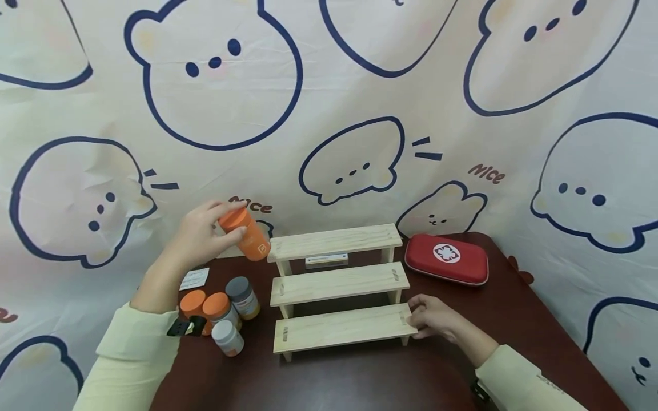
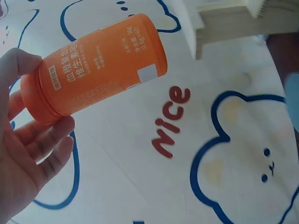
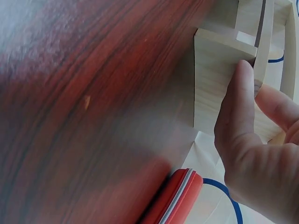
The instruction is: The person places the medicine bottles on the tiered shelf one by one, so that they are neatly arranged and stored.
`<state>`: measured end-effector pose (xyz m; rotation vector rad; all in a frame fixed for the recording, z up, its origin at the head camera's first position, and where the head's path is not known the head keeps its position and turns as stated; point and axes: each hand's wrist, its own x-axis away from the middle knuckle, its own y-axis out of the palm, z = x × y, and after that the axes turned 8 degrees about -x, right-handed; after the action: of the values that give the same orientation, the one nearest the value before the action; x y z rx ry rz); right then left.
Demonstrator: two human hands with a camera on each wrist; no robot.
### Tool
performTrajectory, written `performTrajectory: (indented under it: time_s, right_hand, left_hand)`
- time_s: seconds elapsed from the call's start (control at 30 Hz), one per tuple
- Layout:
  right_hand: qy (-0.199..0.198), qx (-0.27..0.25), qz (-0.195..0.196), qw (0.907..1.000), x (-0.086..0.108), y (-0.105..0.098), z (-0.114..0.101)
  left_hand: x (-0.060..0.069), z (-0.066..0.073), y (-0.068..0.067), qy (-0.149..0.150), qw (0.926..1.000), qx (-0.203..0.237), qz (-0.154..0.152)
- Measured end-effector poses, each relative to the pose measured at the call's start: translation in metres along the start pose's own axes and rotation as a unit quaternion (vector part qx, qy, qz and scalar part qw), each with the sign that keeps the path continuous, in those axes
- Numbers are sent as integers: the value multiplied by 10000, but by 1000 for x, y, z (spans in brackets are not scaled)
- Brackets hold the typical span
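An orange bottle is held tilted by its lid in the left hand, in the air beside the left end of the top shelf of a three-step wooden rack. In the left wrist view the fingers and thumb of the left hand pinch the lid end of the bottle, its printed side showing. At the right end of the lowest shelf, the right hand grips the rack's corner. The right wrist view shows the right hand with its thumb against the wooden end support.
Left of the rack stand several bottles: two with orange lids, one grey-lidded and one white-lidded. A paper slip lies behind them. A red zip case sits right of the rack, and a small white box is behind the middle shelf.
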<state>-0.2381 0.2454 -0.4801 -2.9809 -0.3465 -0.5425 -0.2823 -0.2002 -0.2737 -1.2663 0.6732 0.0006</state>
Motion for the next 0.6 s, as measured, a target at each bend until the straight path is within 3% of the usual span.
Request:
performTrajectory:
  time_s: [0.1, 0.33, 0.6]
  right_hand:
    - [-26, 13, -9, 10000, 1, -1, -1]
    - [-52, 68, -144, 9999, -1, 2, -5]
    - [50, 224, -138, 9996, -2, 0, -5]
  left_hand:
    - [-14, 5, 3, 73, 10000, -7, 14]
    - [-33, 16, 12, 86, 9997, 196, -93]
    - [-53, 26, 26, -126, 9979, 534, -338]
